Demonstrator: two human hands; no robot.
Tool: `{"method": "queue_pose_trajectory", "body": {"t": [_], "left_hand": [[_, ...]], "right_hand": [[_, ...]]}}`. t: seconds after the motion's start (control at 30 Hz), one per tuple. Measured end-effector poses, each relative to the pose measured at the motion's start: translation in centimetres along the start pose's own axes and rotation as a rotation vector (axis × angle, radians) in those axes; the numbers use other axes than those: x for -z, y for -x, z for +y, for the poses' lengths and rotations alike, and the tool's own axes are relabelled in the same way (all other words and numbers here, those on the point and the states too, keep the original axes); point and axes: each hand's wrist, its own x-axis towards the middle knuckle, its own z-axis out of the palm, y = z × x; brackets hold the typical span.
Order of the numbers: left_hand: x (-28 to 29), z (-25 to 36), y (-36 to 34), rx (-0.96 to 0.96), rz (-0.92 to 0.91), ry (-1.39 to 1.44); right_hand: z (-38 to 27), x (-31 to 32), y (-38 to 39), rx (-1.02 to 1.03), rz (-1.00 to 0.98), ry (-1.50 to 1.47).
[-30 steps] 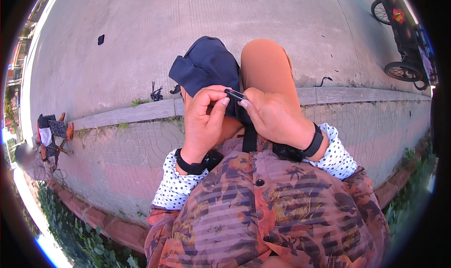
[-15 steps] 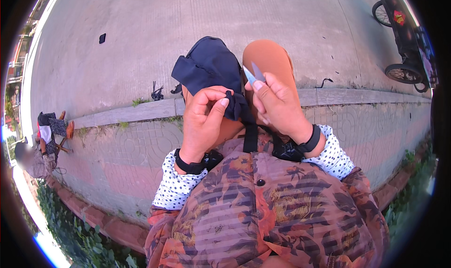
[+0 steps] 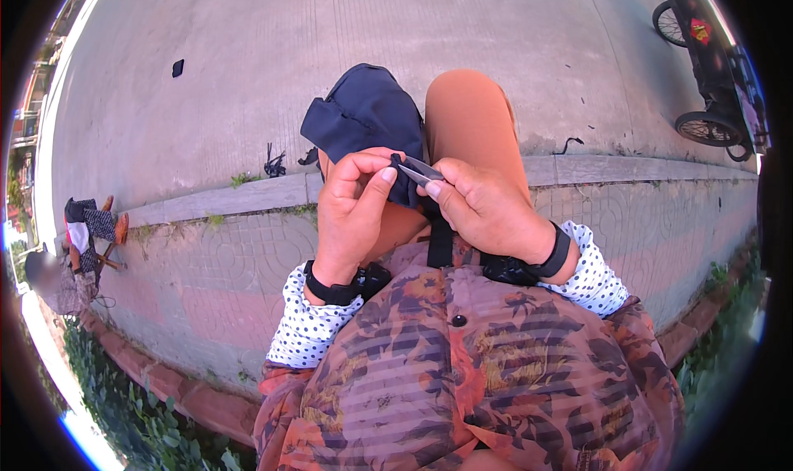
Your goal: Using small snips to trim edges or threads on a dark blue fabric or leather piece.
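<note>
Dark navy cloth drapes over my left knee and hangs down between my legs. My left hand pinches a small bunched edge of it between thumb and forefinger. In my right hand is a small pair of pointed metal snips, gripped with the fingers closed around it. Its two blades point left, their tips at the cloth beside my left fingertips. Whether the blades have cloth between them is too small to tell. A black strap lies below the cloth against my shirt.
Black scraps lie on the pavement left of my knee, and a dark flat object lies farther off. A seated person is at far left. A wheeled cart stands at far right. A stone curb runs across.
My right hand has turned and moved left and down, bringing the snips' blades from pointing upward to the cloth edge. My left hand keeps its pinch, with the cloth edge slightly shifted.
</note>
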Motion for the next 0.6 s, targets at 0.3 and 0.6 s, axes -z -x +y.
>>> {"method": "queue_pose_trajectory", "body": {"t": [0.3, 0.6], "left_hand": [[-0.1, 0.0, 0.1, -0.009, 0.008, -0.037], [-0.1, 0.0, 0.2, -0.046, -0.042, -0.128]], "right_hand": [[0.7, -0.7, 0.0, 0.142, 0.103, 0.185], [1.1, 0.8, -0.6, 0.278, 0.064, 0.393]]}}
